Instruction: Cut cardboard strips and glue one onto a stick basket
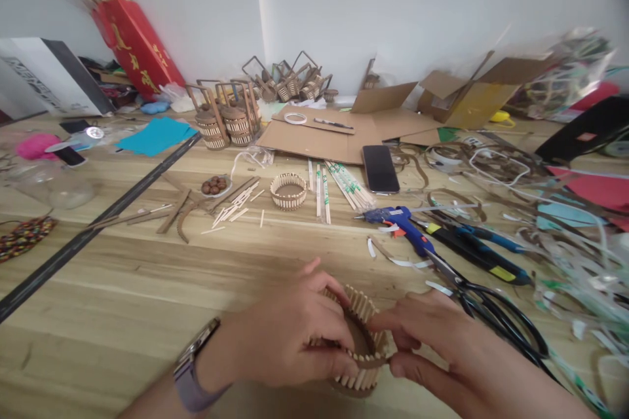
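Note:
A small round basket (363, 376) of pale upright sticks with a brown band stands low in the view, between my two hands. My left hand (304, 327), with a watch on its wrist, is closed round the basket's left side, fingers over the rim and thumb at the near edge. My right hand (432, 340) pinches the right side of the basket at the brown band. A second, similar stick ring (288, 192) stands farther back on the wooden table (122, 294).
Right of the hands lie black scissors (491, 314), a blue glue gun (407, 222), a cutter (476, 252) and tangled strips. Behind are a phone (380, 169), chopsticks, a bowl of nuts (215, 186), cardboard (319, 137) and finished baskets (226, 121).

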`<state>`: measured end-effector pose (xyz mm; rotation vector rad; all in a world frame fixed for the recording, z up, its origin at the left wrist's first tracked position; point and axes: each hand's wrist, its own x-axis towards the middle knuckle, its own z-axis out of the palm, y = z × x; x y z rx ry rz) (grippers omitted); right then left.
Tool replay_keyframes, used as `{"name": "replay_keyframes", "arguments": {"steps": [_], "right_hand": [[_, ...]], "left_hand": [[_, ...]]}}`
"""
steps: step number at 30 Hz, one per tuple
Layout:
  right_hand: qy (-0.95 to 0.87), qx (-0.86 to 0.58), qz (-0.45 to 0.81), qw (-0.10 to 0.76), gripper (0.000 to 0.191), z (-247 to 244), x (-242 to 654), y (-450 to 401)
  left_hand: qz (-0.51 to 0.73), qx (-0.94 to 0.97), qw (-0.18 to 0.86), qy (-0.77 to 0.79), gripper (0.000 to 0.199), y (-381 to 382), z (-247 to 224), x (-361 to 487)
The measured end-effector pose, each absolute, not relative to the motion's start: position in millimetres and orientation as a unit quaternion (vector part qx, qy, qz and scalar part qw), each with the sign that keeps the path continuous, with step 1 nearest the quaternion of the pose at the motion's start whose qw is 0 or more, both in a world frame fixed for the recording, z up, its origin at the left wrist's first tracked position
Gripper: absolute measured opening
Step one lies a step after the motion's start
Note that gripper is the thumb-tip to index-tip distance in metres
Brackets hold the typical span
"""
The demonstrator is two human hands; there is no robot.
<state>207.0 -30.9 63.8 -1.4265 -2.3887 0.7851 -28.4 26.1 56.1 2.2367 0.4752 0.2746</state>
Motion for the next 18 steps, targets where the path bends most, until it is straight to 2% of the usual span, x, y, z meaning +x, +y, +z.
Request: {"name": "replay_keyframes", "arguments": {"steps": [7, 10, 18], "right_hand": [[-0.825, -0.476, 0.272, 0.136, 0.019, 62.6, 206.1, -33.1], [-0.829, -0.478, 0.255, 0.140, 0.021, 64.4, 204.5, -34.8], [-0.843, -0.483, 0.205, 0.120, 0.015, 64.1, 188.2, -36.5]], "left_hand": [[0.118, 0.891, 0.398, 0.187, 0.015, 28.2, 56.1, -30.9], [0.115, 0.891, 0.384, 0.212, 0.010, 26.0, 56.1, -29.5], [0.133, 0.909, 0.336, 0.206, 0.015, 12.2, 53.4, -19.3]]}}
